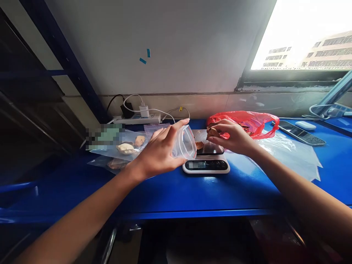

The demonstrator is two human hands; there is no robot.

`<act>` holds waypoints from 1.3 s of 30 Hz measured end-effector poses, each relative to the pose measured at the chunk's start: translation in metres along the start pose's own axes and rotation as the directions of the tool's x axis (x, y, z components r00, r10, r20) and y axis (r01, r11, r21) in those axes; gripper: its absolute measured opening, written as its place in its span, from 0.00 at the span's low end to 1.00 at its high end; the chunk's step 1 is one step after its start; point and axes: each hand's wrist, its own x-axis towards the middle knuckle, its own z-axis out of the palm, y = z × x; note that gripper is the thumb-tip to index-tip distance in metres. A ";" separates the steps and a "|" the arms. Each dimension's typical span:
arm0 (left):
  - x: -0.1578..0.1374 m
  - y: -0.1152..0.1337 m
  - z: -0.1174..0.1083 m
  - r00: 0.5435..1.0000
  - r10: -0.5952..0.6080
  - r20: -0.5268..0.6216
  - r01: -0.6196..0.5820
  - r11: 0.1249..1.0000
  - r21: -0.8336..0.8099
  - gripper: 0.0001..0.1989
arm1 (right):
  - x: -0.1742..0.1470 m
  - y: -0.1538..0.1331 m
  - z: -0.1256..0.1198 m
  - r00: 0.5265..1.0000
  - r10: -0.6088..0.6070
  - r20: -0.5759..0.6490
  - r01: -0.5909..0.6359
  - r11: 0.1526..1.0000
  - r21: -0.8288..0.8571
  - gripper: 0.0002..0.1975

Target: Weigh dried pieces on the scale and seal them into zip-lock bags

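Note:
My left hand (161, 152) is closed around a clear zip bag (186, 143) with a red line along its rim. The bag's round mouth gapes towards the right. Between the fingers of my right hand (231, 135) is a tan-brown dried slice (212, 132), held above a kitchen scale (224, 167). Another brown dried slice (199, 146) lies on the scale's dark plate; the bag hides part of that plate. Digits glow on the scale's display (201, 165), too small to read surely.
Filled clear bags with tan pieces (125, 148) lie left. A red plastic bag (247, 119) sits behind my right hand, near flat clear bags (297, 157). A dark handheld device (301, 132) and white case (305, 125) lie right. A power strip (137, 119) runs along the wall.

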 end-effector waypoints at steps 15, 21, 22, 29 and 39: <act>-0.006 0.009 0.018 0.999 -0.033 0.037 0.034 0.999 -0.019 0.50 | -0.024 -0.080 0.014 0.977 -0.212 -0.020 0.213 0.976 0.041 0.23; -0.006 0.011 0.018 0.997 0.055 0.058 -0.051 0.997 -0.058 0.50 | -0.025 -0.084 0.007 0.973 -0.211 0.090 0.180 0.946 0.269 0.25; -0.005 0.011 0.016 0.997 0.057 0.057 -0.053 0.996 -0.072 0.50 | -0.024 -0.084 0.007 0.977 -0.197 0.082 0.162 0.936 0.312 0.24; 0.003 -0.002 -0.003 0.997 -0.070 -0.030 0.065 0.987 -0.150 0.51 | -0.011 -0.047 0.013 0.999 0.005 -0.044 0.006 0.967 0.253 0.16; 0.004 -0.006 0.001 0.997 -0.073 -0.033 0.070 0.994 -0.078 0.48 | -0.021 -0.063 0.022 0.984 -0.177 0.030 0.179 0.983 -0.047 0.16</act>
